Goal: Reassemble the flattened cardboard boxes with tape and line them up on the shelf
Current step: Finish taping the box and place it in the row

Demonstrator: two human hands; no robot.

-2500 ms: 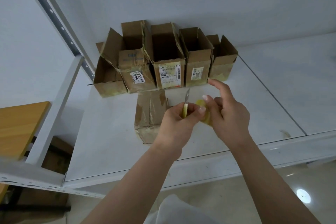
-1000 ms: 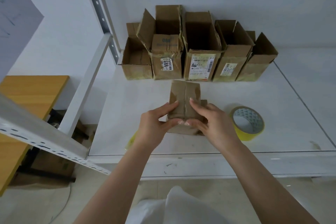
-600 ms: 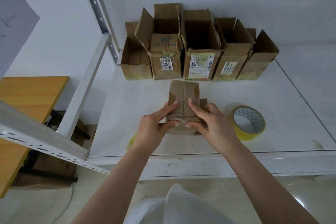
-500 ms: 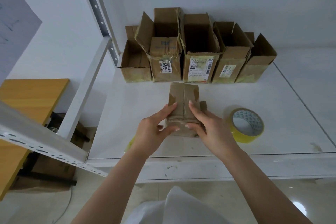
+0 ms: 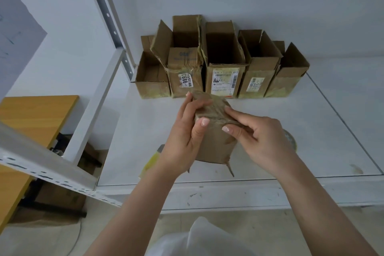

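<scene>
A small taped cardboard box is lifted off the white shelf, held between both hands. My left hand grips its left side, thumb across the front and fingers over the top edge. My right hand pinches the taped top from the right. Several open cardboard boxes stand in a row against the back wall. The yellow tape roll lies on the shelf, mostly hidden behind my right hand.
A yellow-handled cutter lies on the shelf by my left wrist. A white shelf upright and a slanted beam stand at the left, with a wooden table beyond. More shelf surface extends to the right.
Both hands have picked the small box up from the shelf and tilted it toward me. Earlier the cutter and tape roll were in my hands; they now lie on the shelf.
</scene>
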